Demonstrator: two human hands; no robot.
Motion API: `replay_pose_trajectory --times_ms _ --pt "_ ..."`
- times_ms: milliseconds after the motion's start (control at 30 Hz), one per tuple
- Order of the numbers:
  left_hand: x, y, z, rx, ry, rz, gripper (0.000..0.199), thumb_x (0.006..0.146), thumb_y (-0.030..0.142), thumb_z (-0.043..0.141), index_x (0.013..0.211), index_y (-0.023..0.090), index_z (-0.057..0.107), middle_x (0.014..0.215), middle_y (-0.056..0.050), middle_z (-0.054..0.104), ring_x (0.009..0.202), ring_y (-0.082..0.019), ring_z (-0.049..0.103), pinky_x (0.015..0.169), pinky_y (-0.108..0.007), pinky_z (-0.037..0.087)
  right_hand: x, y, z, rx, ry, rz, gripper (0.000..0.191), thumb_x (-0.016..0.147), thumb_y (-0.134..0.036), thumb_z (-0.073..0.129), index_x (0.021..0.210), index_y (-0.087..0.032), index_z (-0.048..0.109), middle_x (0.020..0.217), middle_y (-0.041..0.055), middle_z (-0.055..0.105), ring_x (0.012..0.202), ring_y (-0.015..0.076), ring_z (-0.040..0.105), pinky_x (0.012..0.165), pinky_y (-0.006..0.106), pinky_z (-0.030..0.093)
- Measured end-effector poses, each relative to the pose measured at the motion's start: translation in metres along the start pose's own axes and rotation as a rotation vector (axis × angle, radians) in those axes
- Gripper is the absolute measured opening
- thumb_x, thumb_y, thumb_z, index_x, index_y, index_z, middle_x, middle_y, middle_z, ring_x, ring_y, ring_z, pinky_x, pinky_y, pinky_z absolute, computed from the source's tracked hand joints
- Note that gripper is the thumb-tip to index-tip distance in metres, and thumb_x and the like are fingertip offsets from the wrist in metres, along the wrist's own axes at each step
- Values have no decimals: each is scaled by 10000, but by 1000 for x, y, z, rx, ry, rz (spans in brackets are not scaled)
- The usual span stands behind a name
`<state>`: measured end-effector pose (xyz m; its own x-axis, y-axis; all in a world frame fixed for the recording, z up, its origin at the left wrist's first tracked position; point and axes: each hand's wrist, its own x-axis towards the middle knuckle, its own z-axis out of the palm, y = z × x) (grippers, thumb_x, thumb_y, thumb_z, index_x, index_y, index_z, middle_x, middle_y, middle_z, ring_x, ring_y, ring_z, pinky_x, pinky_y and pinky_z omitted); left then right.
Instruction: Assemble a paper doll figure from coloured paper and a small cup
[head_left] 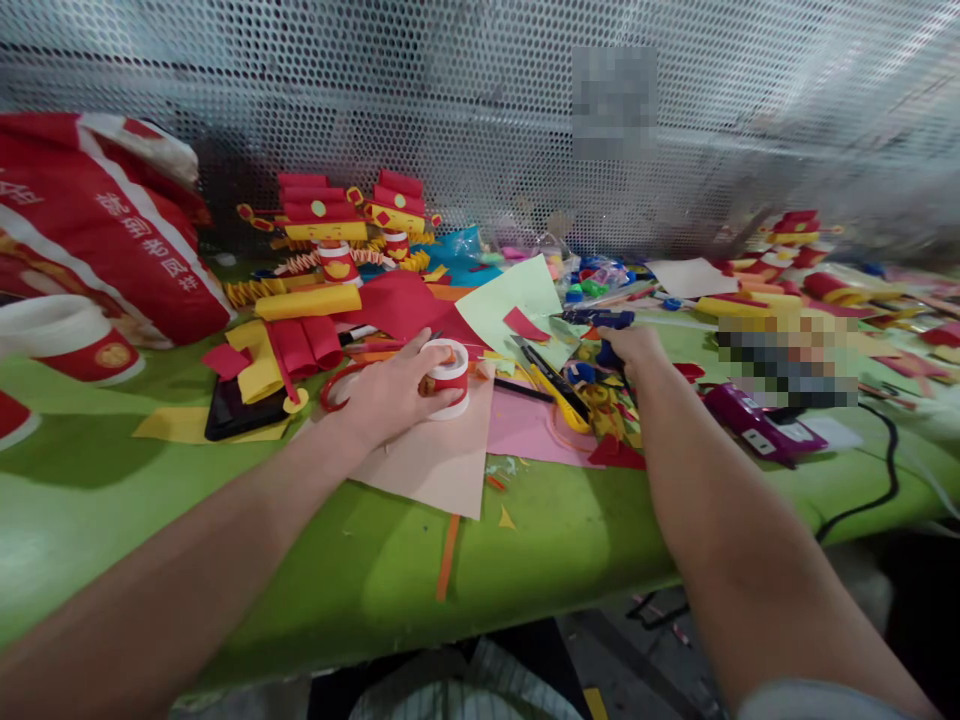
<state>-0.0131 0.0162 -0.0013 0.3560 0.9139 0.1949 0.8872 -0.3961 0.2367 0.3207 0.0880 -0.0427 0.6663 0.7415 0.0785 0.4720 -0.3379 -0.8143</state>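
While the left hand (386, 395) curls around a small cup (448, 377), white with a red band, the right hand (628, 352) reaches farther back into the clutter on the green counter (390, 570). Taking the cup as landmark: it stands upright on a beige sheet (439, 455), its long axis vertical, mouth up as far as one can tell, with the thumb pressed on its near side and the fingers wrapped over its left flank, so the left hand is closed on it and is plainly the nearer of the two. Right of the cup, well apart from it, the right hand lies knuckles up over a heap of blue bits (604, 320); whether it grips anything there cannot be told, since the fingers are hidden behind the back of the hand. Between cup and right hand lie scissors (559, 390) with yellow handles, their long axis running from behind the cup diagonally toward the near right, the blades pointing away and leftward. Just right of the cup a pink sheet (525, 430) spreads under them. Left of the cup a red ring (337, 385) lies flat, touching the wrist side of the left hand, and behind the cup stand red and yellow paper figures (337, 225).
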Motion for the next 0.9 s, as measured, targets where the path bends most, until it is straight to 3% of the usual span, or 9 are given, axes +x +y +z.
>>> replay_pose_trajectory --times_ms 167,333,433,533,767,900 --pt "1 -2 1 -9 1 41 455 784 513 494 1203 335 484 1430 -3 361 1142 -292 523 871 -445 460 -5 -8 -6 -291 17 -4 208 648 -310 623 512 -162 569 613 101 595 856 310 599 780 404 447" --pt "1 -1 -1 -5 -21 16 466 765 523 512 1184 319 513 1473 -24 264 1040 -308 585 823 -437 479 -21 -21 -6 -377 38 -177 139 726 -252 542 713 -158 642 874 121 662 991 275 559 896 376 392" --pt "1 -1 -3 9 -29 26 484 758 542 509 1176 298 527 1497 -56 189 936 -310 627 762 -444 493 -35 -34 -1 -325 73 -439 140 753 -205 506 767 -174 642 847 91 662 903 233 580 849 347 417" --pt "1 -1 -3 9 -15 51 478 756 533 517 1167 291 534 1495 -66 191 936 -311 625 731 -431 499 -53 -46 8 -250 61 -591 116 751 -191 518 736 -189 633 758 65 643 812 208 585 791 325 440" --pt "1 -2 -3 -8 -6 70 479 763 516 524 1184 287 516 1476 -72 244 1015 -309 594 778 -418 487 -91 -62 24 -33 -170 -882 123 743 -199 530 776 -187 648 788 60 642 816 202 583 796 343 444" --pt "1 0 -3 19 -6 52 474 766 508 523 1188 293 510 1471 -68 260 993 -307 606 757 -412 494 -105 -64 30 84 -234 -1082 278 731 -92 441 886 -181 654 877 81 637 881 207 580 798 359 462"
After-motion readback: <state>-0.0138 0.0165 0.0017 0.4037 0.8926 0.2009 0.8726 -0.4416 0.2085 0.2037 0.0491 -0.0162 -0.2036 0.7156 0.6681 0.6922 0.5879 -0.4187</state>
